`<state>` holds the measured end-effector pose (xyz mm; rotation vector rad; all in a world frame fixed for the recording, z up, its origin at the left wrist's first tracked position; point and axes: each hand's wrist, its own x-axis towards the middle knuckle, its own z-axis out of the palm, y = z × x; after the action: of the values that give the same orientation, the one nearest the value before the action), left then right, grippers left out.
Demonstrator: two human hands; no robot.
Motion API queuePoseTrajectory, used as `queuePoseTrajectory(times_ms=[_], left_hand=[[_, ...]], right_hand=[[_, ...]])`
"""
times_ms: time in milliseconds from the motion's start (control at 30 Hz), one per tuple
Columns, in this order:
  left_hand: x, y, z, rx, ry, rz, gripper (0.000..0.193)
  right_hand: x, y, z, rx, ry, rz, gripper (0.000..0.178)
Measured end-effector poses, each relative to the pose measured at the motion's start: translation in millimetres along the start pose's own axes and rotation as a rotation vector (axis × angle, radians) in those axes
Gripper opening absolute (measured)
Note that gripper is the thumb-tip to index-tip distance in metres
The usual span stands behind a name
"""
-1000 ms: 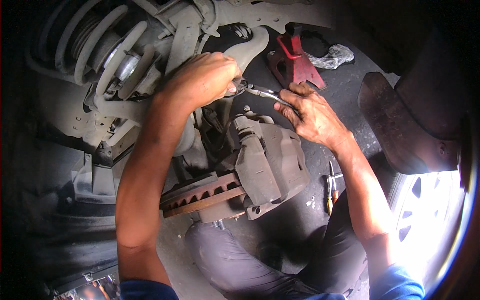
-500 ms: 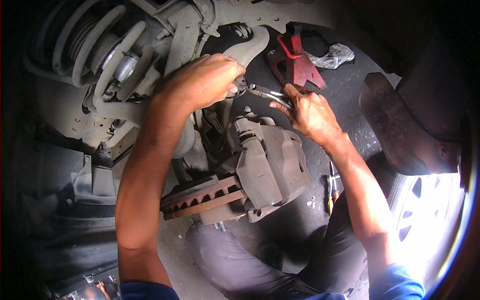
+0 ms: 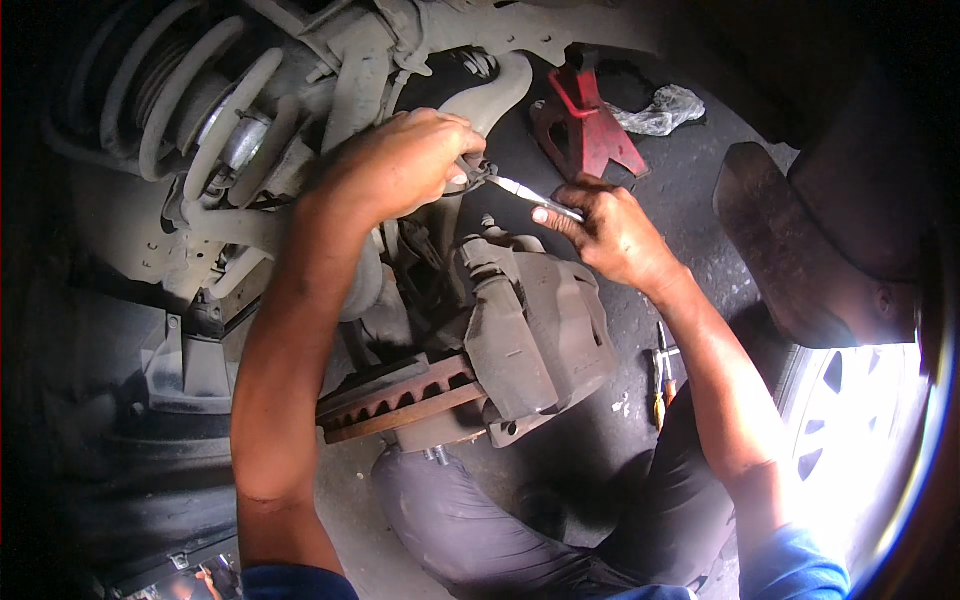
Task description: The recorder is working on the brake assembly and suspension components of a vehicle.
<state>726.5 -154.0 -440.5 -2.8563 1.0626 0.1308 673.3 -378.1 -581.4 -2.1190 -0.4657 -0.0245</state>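
The right hand (image 3: 618, 228) has its fingers around slim silver metal pliers (image 3: 535, 197), tip at a small dark fitting (image 3: 482, 174) beyond the grey metal brake caliper (image 3: 530, 325); the left hand (image 3: 420, 165) curls there, grip hidden. Work seems underway, unfinished.

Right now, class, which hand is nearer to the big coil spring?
Left. The left hand is right of the coil spring; the right hand, holding a metal tool, is farther right.

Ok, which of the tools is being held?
The silver tool, gripped in the right hand; the yellow-handled tool and the orange-handled tool lie on the floor.
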Motion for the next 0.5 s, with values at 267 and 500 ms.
queuePoseTrajectory(times_ms=[267,500], left_hand=[[-0.4,-6.2,6.6,-0.036,0.045,0.06,0.028],[3.5,3.5,-4.1,-0.074,-0.076,-0.06,0.022]], right_hand=[[-1.8,-4.5,-11.6,0.003,-0.001,-0.055,0.041],[-3.8,-6.9,-11.5,0.024,-0.016,-0.026,0.041]])
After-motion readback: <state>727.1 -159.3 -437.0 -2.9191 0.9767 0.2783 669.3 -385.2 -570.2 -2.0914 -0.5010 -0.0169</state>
